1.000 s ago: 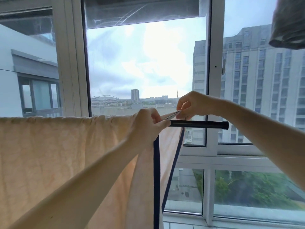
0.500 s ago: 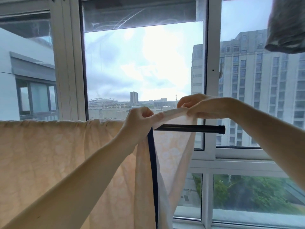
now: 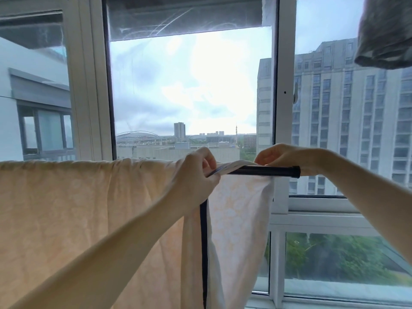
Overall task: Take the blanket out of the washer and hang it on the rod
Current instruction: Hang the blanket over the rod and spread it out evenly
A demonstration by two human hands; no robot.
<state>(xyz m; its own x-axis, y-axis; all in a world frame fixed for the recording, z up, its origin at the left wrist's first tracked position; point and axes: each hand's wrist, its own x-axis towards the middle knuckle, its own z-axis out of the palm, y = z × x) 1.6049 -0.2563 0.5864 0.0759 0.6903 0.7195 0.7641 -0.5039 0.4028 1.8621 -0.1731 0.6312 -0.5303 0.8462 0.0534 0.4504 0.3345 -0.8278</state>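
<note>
Fingers of left hand (image 3: 196, 175) and right hand (image 3: 278, 156) both pinch one blanket (image 3: 78, 208) draped over one rod (image 3: 267, 170).

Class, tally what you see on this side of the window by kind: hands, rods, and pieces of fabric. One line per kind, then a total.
Hands: 2 (left hand, right hand)
Rods: 1 (black rod)
Pieces of fabric: 2 (peach blanket over the rod, grey cloth at top right)
Total: 5
</note>
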